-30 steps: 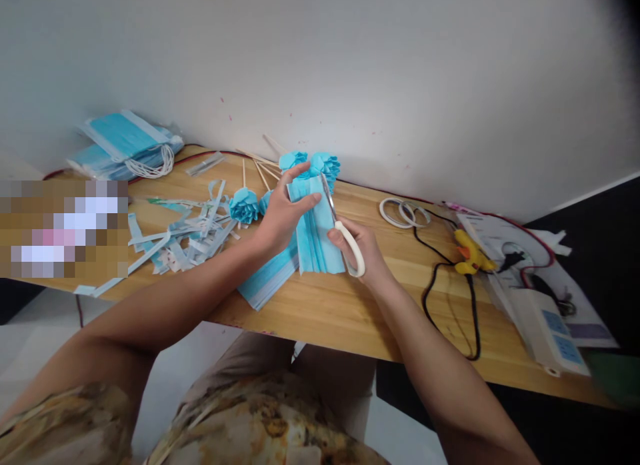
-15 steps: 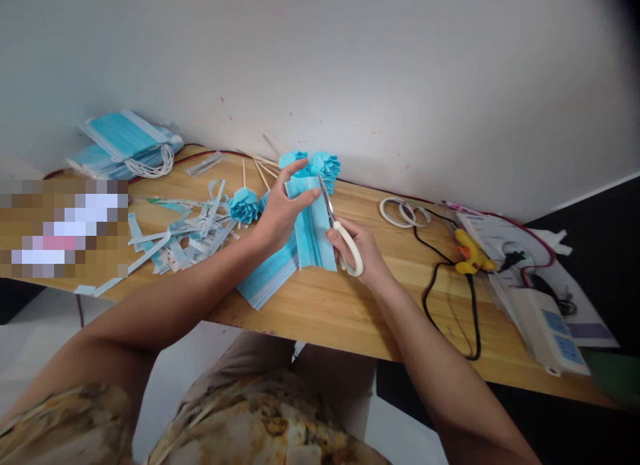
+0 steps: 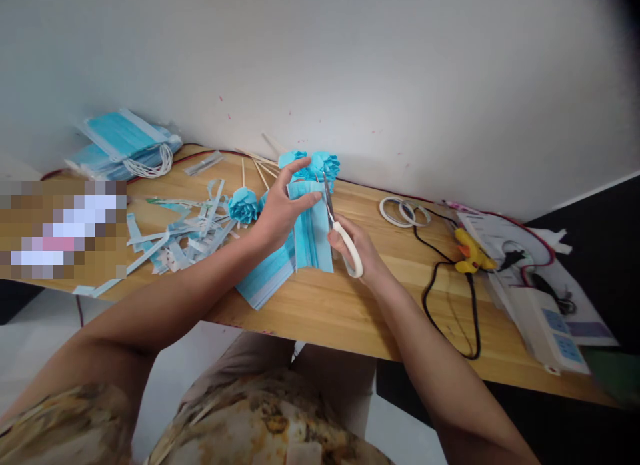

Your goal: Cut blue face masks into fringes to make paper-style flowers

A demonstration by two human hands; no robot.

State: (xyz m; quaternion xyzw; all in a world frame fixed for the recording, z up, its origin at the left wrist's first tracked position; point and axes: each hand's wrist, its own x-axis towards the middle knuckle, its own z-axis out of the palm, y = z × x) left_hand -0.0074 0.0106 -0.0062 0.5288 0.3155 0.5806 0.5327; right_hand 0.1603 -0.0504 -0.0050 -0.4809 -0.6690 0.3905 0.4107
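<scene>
A pleated blue face mask piece (image 3: pixel 313 235) is pinched at its top by my left hand (image 3: pixel 283 208), thumb in front and index finger stretched out. My right hand (image 3: pixel 361 248) grips white-handled scissors (image 3: pixel 346 242), whose blades stand slightly apart at the piece's upper right edge. Beneath and left of that piece lies a stack of blue mask sheets (image 3: pixel 267 278) on the wooden table (image 3: pixel 335 318). Just behind my left hand are blue fabric flowers (image 3: pixel 325 164) on thin wooden sticks, and another blue flower (image 3: pixel 243 205) lies left of it.
Cut strips (image 3: pixel 185 242) lie heaped on the left. Behind them sits a pile of masks (image 3: pixel 123 142) with white ear loops. To the right are two tape rolls (image 3: pixel 397 212), a yellow glue gun (image 3: pixel 470 252) with black cord, and a power strip (image 3: pixel 547 332). A wall (image 3: pixel 350 72) bounds the back.
The scissors' blades have opened a little and shifted slightly at the mask piece's edge. Its lower right corner has moved a little left. My left hand keeps its hold.
</scene>
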